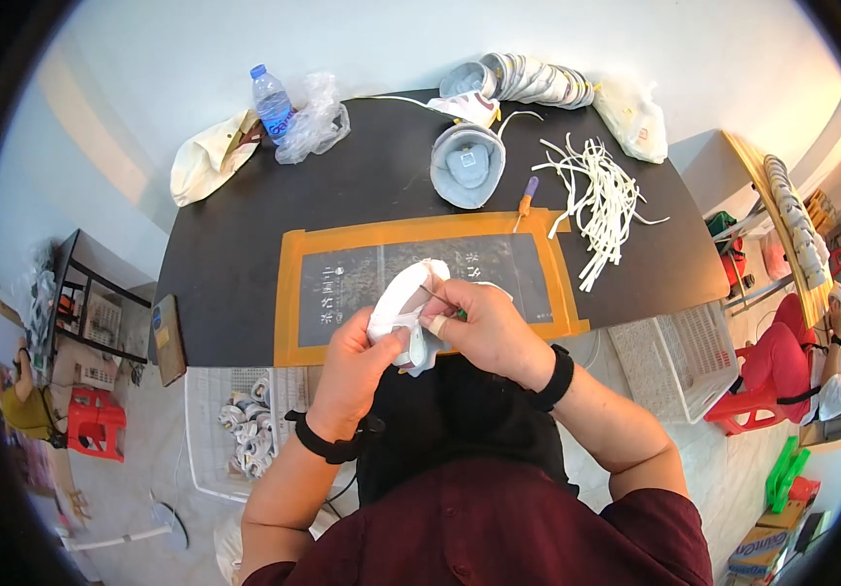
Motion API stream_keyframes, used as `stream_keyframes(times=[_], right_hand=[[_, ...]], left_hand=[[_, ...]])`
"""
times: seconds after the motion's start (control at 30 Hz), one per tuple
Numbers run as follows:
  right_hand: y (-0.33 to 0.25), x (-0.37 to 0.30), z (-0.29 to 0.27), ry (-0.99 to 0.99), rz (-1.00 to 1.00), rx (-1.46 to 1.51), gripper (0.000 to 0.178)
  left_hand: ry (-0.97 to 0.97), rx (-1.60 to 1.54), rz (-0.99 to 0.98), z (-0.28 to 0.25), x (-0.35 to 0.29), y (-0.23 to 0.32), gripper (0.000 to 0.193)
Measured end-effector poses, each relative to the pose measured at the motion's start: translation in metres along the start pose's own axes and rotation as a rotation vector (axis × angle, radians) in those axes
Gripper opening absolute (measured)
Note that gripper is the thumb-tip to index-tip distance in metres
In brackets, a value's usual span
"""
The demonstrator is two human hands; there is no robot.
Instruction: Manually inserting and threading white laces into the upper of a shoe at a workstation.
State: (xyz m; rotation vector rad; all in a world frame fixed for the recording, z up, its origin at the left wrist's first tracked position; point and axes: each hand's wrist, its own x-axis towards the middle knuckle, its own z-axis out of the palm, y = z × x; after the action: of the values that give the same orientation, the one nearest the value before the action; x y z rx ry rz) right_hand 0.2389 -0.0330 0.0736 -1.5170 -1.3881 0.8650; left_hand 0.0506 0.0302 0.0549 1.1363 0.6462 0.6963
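Above the near edge of the table, both hands are at a white padded piece with a grey lining that looks like a shoe upper (404, 296). My left hand (355, 354) is closed on its near left side, thumb pressed against the white material. My right hand (484, 322) is closed at the opening, pinching a thin metal tool (429, 290) with a bit of green showing by the palm; its handle is mostly hidden. A finger of that hand wears a pale wrap. Below the hands lies a dark mat (420, 256) edged with orange tape.
Beyond the mat are a grey-lined upper (467, 166), a row of nested uppers (542, 82), a purple-and-orange-handled tool (528, 198) and a heap of white strips (604, 210). A bottle (272, 103) stands far left. A crate of pieces (215, 430) is below left. Another person sits right.
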Motion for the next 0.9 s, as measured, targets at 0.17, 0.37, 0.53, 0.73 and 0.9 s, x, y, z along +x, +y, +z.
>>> stream_keyframes(times=[0.17, 0.37, 0.53, 0.73, 0.9], right_hand=[[0.001, 0.0, 0.0, 0.017, 0.037, 0.054, 0.008], [-0.005, -0.001, 0.003, 0.001, 0.007, 0.066, 0.007], [0.001, -0.001, 0.007, 0.005, -0.055, 0.002, 0.01], [-0.025, -0.021, 0.003, 0.249, -0.239, -0.129, 0.011], [-0.012, -0.026, 0.005, 0.089, -0.262, -0.122, 0.008]], left_hand=[[0.014, 0.037, 0.062, 0.007, -0.002, -0.005, 0.025], [0.078, 0.079, 0.114, 0.012, -0.005, -0.01, 0.024], [0.13, 0.072, 0.16, 0.015, -0.005, -0.016, 0.023], [0.271, 0.006, 0.285, 0.021, -0.001, -0.009, 0.021], [0.275, 0.084, 0.293, 0.013, 0.005, -0.019, 0.018]])
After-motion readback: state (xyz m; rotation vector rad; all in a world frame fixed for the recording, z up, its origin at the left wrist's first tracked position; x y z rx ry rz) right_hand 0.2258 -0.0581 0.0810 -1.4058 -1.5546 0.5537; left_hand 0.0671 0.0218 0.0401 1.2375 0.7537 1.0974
